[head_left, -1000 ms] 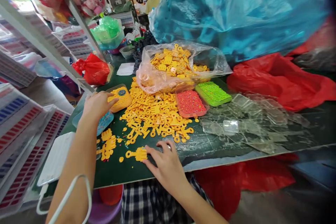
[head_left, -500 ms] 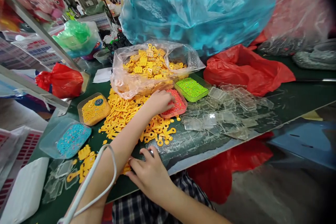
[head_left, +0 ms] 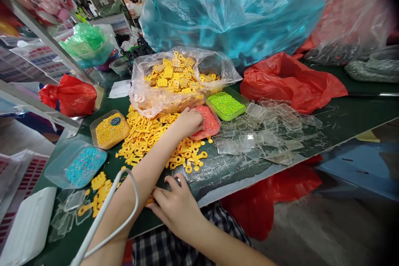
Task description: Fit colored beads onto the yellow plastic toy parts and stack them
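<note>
Green table [head_left: 343, 120]. Yellow heap [head_left: 141, 131] mid-way; red-bead tray [head_left: 204, 136] beside it. Left hand [head_left: 191, 122] at tray, fingers curled (hold hidden, can't tell). Right hand [head_left: 176, 205] half-curled, fingertips by mostly hidden yellow piece [head_left: 149, 202]; pinch unclear.

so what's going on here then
A person's left hand reaches over a pile of yellow plastic pieces to a tray of red beads, its fingers down at the beads; whether they pinch any is hidden. The right hand is near the table edge, at a yellow piece mostly hidden from view. Green beads, yellow beads and blue beads sit nearby, and clear plastic pieces lie to the right.
</note>
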Available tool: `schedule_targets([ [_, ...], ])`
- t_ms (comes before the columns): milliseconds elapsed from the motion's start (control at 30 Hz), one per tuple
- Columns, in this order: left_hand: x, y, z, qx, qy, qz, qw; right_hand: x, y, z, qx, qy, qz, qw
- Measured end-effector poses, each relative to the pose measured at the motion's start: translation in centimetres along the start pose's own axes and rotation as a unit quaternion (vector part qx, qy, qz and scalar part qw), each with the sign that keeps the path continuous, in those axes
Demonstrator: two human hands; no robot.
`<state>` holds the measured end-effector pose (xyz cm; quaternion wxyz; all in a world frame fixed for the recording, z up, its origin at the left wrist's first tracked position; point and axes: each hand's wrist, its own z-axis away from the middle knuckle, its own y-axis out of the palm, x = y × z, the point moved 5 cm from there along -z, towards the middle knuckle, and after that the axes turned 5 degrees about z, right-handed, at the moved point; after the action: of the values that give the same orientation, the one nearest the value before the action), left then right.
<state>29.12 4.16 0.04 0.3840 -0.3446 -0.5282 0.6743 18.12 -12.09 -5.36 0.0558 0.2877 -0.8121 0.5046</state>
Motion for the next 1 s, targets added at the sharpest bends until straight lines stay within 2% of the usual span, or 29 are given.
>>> schedule_targets([
  [67,0.0,-0.7,0.8,-0.030,-0.003,0.003,1.000,-0.1,0.1,0.0,-0.002,0.005,-0.005,1.000],
  [167,0.3,-2.7,3.7,-0.139,0.010,0.046,0.989,0.1,-0.1,0.0,-0.013,0.009,-0.016,1.000],
  [267,0.7,-4.3,8.9,-0.268,0.035,0.110,0.956,0.1,-1.5,-0.1,-0.048,0.036,-0.087,0.994],
  [333,1.2,-4.1,13.3,-0.331,0.025,0.153,0.931,-0.9,-3.3,-0.2,-0.065,0.078,-0.172,0.980],
  [433,2.4,-1.5,20.0,-0.394,-0.039,0.192,0.898,-4.7,-7.5,-0.6,-0.101,0.125,-0.238,0.958],
  [467,2.9,-0.1,22.0,-0.410,-0.069,0.201,0.887,-6.6,-9.3,-0.8,-0.132,0.135,-0.210,0.959],
  [567,4.1,4.4,26.9,-0.450,-0.151,0.225,0.851,-14.0,-13.6,-2.2,-0.149,0.196,-0.050,0.968],
  [633,4.6,7.0,28.8,-0.459,-0.192,0.242,0.833,-18.8,-15.1,-3.8,-0.111,0.235,0.068,0.963],
  [667,4.7,8.0,29.4,-0.465,-0.206,0.249,0.824,-20.9,-15.4,-4.6,-0.066,0.254,0.132,0.956],
  [733,4.7,9.0,30.2,-0.485,-0.224,0.255,0.806,-24.0,-15.7,-6.3,-0.011,0.267,0.181,0.946],
  [800,4.6,9.3,30.5,-0.501,-0.230,0.256,0.794,-26.0,-15.7,-7.7,0.041,0.282,0.229,0.931],
  [933,4.1,8.7,30.9,-0.542,-0.234,0.250,0.767,-28.2,-15.1,-9.0,0.154,0.315,0.306,0.885],
  [1000,3.6,8.4,30.8,-0.551,-0.212,0.246,0.769,-29.2,-14.5,-9.1,0.214,0.331,0.328,0.859],
])
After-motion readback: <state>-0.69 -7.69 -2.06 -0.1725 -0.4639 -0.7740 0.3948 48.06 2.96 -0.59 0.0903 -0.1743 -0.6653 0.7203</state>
